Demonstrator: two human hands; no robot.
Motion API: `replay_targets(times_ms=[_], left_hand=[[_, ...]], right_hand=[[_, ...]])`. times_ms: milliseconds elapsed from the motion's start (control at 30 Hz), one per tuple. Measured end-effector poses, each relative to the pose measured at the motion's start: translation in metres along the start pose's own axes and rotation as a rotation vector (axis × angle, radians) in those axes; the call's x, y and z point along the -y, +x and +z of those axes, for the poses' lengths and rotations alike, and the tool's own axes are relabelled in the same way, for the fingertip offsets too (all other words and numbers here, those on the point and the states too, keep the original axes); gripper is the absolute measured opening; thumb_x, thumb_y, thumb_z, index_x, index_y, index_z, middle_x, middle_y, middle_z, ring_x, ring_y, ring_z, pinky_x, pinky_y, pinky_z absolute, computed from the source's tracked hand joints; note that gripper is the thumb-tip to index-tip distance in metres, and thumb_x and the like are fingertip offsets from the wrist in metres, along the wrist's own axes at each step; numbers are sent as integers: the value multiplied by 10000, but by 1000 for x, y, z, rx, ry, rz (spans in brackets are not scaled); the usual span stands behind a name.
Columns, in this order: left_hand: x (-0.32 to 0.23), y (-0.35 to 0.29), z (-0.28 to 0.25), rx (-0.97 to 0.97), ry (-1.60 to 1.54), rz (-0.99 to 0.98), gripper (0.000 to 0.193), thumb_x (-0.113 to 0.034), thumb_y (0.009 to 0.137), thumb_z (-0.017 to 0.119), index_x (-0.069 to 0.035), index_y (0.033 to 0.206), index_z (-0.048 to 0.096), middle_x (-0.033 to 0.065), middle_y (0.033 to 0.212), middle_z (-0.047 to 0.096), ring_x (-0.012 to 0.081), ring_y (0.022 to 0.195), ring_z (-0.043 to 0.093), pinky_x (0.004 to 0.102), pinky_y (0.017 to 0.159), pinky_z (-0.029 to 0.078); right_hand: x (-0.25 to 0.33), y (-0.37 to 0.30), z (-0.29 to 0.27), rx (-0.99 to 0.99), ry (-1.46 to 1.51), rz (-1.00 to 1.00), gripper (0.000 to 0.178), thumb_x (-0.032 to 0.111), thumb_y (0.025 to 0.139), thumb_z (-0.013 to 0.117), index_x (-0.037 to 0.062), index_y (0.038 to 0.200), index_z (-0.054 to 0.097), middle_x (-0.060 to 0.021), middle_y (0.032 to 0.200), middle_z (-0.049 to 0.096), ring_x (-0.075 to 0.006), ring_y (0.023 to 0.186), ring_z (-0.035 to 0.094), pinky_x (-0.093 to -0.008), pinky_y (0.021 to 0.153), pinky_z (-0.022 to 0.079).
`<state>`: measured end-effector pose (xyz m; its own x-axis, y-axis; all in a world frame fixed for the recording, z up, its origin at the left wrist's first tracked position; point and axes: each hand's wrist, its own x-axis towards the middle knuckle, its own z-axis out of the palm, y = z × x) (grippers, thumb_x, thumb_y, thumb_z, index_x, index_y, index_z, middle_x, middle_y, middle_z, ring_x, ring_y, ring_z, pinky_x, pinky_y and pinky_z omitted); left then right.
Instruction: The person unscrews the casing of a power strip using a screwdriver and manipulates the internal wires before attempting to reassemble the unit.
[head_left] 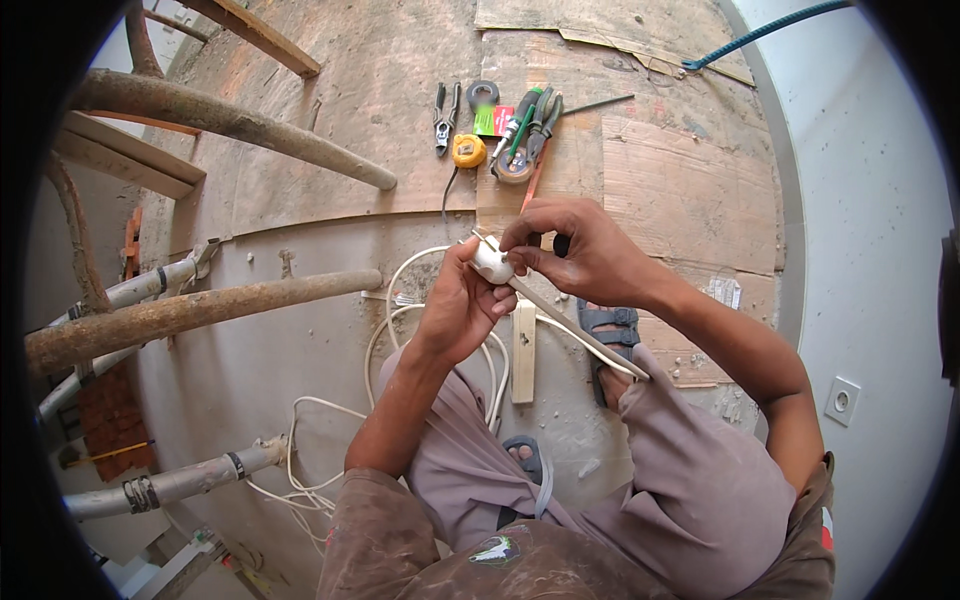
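My left hand [462,305] is closed around a white electrical plug [490,262], its metal prongs pointing up and away from me. A thick white cable [560,318] leaves the plug and runs down to the right across my knee. The fingers of my right hand [575,245] are pinched together at the plug's right side. Between them shows the black end of a small tool [562,244], perhaps a screwdriver; the rest of it is hidden by the fingers. Below the hands, a white power strip [523,352] lies on the floor.
Ahead lie pliers [441,120], a yellow tape measure [468,151], black tape [483,95] and a cluster of hand tools [530,130] on cardboard. Wooden poles [230,122] stand at left. Loose white cable [300,490] coils lower left. A wall socket [842,400] is at right.
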<state>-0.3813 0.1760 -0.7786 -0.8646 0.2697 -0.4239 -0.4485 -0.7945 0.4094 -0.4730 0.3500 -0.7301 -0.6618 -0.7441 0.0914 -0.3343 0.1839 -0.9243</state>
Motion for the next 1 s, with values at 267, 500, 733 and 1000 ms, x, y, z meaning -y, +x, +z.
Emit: replay_targets(times_ms=[267,500,733,1000], left_hand=[[0,-1,10,-12,-3,39,298,-381,1002,429,-121,1050,566,-3,894,613,101,701,529,263,598,430],[5,4,7,-2,-2,-10,352,-416,994,452,-88,1037,572,13,867,616,105,704,546,259,619,459],[4,-2,8,4,18,-19,377,-432,980,474,-81,1068,577,13,872,621,109,721,554,257,631,461],[10,0,8,76,24,-21,372,-436,994,442,-103,1092,573,-11,891,623,94,727,546,243,630,452]], right_hand=[[2,-7,1,-87,-28,-83,101,92,821,671,30,901,679,-133,830,652,-295,768,638,-380,695,504],[-1,-13,-7,-37,-31,-51,134,83,826,673,40,951,692,-133,839,668,-273,795,653,-359,718,504],[5,-8,-14,40,-1,10,121,101,833,666,11,914,662,-151,827,661,-276,784,649,-372,705,497],[6,-12,-6,39,-257,-100,259,243,923,568,8,813,563,-209,708,559,-383,685,562,-451,616,434]])
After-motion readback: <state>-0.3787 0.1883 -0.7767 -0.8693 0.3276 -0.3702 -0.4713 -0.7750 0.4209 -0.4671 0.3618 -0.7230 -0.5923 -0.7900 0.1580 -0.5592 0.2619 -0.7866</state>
